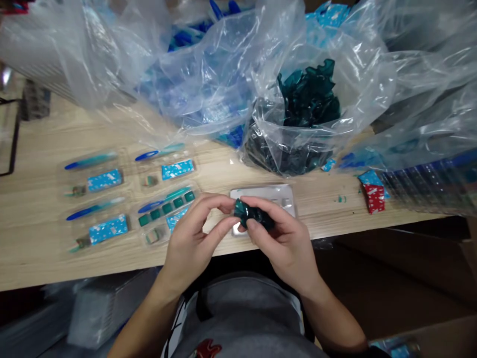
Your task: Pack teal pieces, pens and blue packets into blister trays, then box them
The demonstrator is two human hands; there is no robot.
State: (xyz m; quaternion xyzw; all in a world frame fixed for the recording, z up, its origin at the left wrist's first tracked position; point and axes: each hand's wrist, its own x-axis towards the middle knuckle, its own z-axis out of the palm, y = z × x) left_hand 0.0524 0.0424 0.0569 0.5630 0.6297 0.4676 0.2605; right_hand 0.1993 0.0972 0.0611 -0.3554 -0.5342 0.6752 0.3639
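Observation:
Both hands hold one dark teal, glossy plastic strip with wavy edges (pixel 243 210) above the table's front edge. My left hand (pixel 203 226) pinches its left end between thumb and fingertips. Wrapped round the rest of it is my right hand (pixel 281 233), thumb on top. Beneath them lies a metallic tin (pixel 283 194), partly covered by the hands. Just left of my left hand is a clear tray (pixel 149 239) with a blue pen, a blue dotted packet and a strip of teal squares (pixel 166 210) across it.
Further left are several clear trays (pixel 124 191) with pens and blue packets. A clear bag (pixel 257 161) of teal strips stands behind the hands, beside a bag of blue items (pixel 208 94). Red and blue packets (pixel 373 194) lie right, near stacked clear trays (pixel 428 184).

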